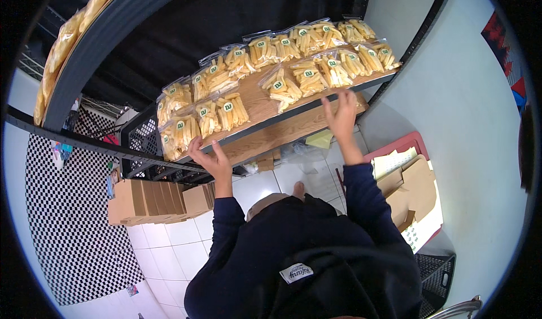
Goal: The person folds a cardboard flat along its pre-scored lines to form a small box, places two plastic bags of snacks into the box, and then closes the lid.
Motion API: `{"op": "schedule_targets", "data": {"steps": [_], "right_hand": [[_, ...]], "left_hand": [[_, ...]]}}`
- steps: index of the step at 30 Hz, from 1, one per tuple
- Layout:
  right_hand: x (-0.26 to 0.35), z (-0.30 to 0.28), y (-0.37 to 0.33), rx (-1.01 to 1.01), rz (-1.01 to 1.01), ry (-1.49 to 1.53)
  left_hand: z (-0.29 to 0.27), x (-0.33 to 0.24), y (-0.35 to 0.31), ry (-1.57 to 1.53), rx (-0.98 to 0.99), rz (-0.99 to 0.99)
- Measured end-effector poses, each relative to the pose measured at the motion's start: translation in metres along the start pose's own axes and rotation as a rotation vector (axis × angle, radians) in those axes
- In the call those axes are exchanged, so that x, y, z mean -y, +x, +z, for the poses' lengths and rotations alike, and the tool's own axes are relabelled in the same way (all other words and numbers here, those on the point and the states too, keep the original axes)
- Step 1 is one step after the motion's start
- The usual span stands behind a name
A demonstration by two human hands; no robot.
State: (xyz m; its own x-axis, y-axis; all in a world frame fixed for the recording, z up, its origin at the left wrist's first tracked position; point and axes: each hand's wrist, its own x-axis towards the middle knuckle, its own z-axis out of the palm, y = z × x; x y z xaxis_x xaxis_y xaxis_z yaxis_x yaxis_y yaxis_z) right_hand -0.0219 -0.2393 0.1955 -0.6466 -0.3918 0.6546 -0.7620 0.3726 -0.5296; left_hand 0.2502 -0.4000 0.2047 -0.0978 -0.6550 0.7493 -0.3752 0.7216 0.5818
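Two rows of clear bags filled with pale yellow stick-shaped snacks stand on a wooden shelf (255, 93), each with a round label. At the front edge, my left hand (213, 162) is open, thumb and fingers apart, close to the front-left snack bag (182, 131). My right hand (342, 120) is also open and holds nothing. Its fingers are raised by the shelf's front edge, just below a front-row snack bag (334, 70). Bare wood separates the left front bags from a snack bag (280, 88) nearer the middle.
Overhead at left, an upper shelf (84, 53) carries more snack bags. Cardboard boxes (147, 199) stand on the floor at left, beside a black crate (141, 135). At right are a red tray (415, 140) with cardboard and label sheets, a black basket (435, 279) and a wall (451, 93).
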Motion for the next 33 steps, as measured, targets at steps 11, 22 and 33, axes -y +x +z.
{"op": "schedule_targets", "data": {"steps": [11, 22, 33], "right_hand": [[0.02, 0.093, 0.111, 0.255, 0.13, 0.165], [0.058, 0.171, 0.148, 0.67, 0.259, -0.197], [0.051, 0.184, 0.124, 0.667, 0.491, 0.68]], "left_hand": [[0.106, 0.062, 0.134, 0.18, 0.372, -0.316], [0.178, 0.071, 0.144, 0.55, 0.666, -0.534], [0.166, 0.072, 0.151, 0.18, 0.54, -0.478]]}}
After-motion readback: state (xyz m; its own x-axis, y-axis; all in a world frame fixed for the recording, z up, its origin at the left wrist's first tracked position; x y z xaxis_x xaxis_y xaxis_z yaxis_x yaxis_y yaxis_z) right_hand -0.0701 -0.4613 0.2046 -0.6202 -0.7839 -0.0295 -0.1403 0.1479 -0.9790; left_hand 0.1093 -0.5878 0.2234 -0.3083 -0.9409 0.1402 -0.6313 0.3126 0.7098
